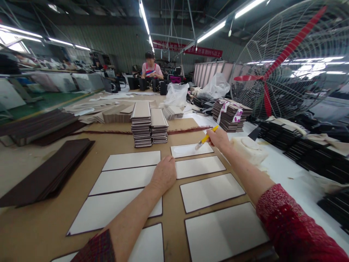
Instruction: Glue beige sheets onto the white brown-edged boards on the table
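Note:
My right hand (218, 138) is closed around a paintbrush with a yellow handle (209, 134). The bristles touch a white rectangular panel (184, 150) with a dark edge, where a wet-looking smear shows. My left hand (165, 173) is curled with its back towards me, by that panel's lower left corner; its fingertips are hidden. Below it, in the right column, lie a second white panel (201, 167), a third (212, 191) and a larger one (225, 233). More white panels (131, 161) lie in a column on the left, partly under my left forearm.
Stacked panels (141, 125) stand behind the rows. Dark brown sheets (46, 174) lie at left. A cream block (249, 149), a ribbon-tied stack (231, 114) and black piles (308, 149) are at right, below a large caged fan (289, 58). A co-worker (151, 69) sits across the table.

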A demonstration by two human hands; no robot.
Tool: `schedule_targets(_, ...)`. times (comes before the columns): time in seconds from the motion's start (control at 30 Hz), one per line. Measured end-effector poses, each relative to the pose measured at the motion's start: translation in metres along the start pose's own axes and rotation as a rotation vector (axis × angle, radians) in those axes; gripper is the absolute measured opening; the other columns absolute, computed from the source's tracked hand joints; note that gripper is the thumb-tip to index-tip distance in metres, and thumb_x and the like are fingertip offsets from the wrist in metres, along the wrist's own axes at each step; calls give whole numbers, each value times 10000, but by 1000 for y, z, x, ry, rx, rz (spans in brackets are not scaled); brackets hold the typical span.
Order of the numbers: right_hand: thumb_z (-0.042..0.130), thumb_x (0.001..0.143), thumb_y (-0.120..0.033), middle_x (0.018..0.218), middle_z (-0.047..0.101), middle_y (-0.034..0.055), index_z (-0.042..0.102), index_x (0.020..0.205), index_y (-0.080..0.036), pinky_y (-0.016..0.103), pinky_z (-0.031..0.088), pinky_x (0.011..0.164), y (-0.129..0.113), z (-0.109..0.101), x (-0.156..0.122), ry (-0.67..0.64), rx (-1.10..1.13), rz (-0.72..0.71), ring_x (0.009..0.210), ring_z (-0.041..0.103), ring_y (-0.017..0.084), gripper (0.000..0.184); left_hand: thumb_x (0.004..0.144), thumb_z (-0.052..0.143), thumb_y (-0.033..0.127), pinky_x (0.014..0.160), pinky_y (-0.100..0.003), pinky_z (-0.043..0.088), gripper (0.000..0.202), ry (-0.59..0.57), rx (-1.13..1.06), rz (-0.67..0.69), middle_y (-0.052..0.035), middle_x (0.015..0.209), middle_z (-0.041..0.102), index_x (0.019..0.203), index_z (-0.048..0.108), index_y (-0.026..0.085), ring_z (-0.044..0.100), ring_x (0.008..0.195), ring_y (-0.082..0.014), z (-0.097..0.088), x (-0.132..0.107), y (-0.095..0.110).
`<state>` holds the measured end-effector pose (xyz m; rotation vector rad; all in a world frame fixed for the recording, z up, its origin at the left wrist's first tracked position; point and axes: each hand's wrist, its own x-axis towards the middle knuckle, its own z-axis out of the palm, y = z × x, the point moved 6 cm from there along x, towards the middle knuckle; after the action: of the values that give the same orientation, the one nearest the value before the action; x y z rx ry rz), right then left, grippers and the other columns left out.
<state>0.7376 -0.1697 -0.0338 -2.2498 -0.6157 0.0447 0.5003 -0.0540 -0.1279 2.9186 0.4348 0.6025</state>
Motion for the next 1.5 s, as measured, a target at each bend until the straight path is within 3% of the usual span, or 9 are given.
schedule_targets(0.2,481,894,-331,623,687,43,645,833,-147,180,445,387,-13,24,-19,-76,352,43,428,580,114,254,815,442,3,974,-335,449,289,10,-32,-40,-119,1014,633,981,648,117,566,1023,-226,-1,0,-4)
schedule_targets(0.4,537,861,-294,586,667,46,639,783,-133,175,436,365,-18,45,-44,-201,514,127,406,568,112,206,796,474,26,903,-331,482,238,37,-57,-39,-93,925,633,873,657,155,581,950,-216,-9,-1,-2)
schedule_targets(0.57,515,886,-267,555,645,28,644,793,-129,173,423,358,-18,44,-61,-227,566,175,377,534,100,210,780,543,108,866,-402,472,131,106,-43,9,-96,876,631,774,658,173,557,955,-262,-31,-5,9)
schedule_targets(0.77,522,891,-259,558,648,42,642,776,-117,176,405,351,-11,50,-72,-271,603,206,378,527,100,218,828,455,71,904,-406,450,250,216,-33,-58,-104,958,661,900,682,147,559,970,-252,-71,4,1)
schedule_targets(0.93,510,915,-276,555,643,38,638,794,-120,181,405,351,-9,59,-78,-314,609,201,379,536,106,235,814,479,100,756,-357,494,248,-6,-38,15,-54,849,699,807,712,183,627,799,-225,-91,6,-2)
schedule_targets(1.0,504,921,-279,561,645,36,638,796,-122,183,413,356,-10,61,-79,-321,608,196,382,538,105,242,790,503,95,717,-325,507,247,-131,-55,96,-33,844,705,814,724,201,643,764,-205,-90,-6,6)
schedule_targets(1.1,511,912,-272,568,650,36,638,784,-123,188,427,364,-8,63,-81,-321,592,193,389,550,110,235,827,459,66,847,-306,523,324,-220,-79,168,-41,994,706,963,724,193,655,918,-193,-81,-32,22)
schedule_targets(1.27,512,890,-271,582,663,35,648,778,-125,190,447,374,-3,65,-81,-311,534,174,408,573,116,228,848,427,24,1051,-321,461,432,-203,-117,200,-92,1262,628,1215,633,122,570,1156,-206,-61,-60,40)
schedule_targets(1.5,524,868,-277,559,665,47,638,717,-134,182,423,357,-1,59,-73,-291,392,123,386,560,115,238,849,435,19,1055,-377,472,405,-159,-110,195,-116,1224,649,1189,644,90,571,1128,-235,-42,-63,38)
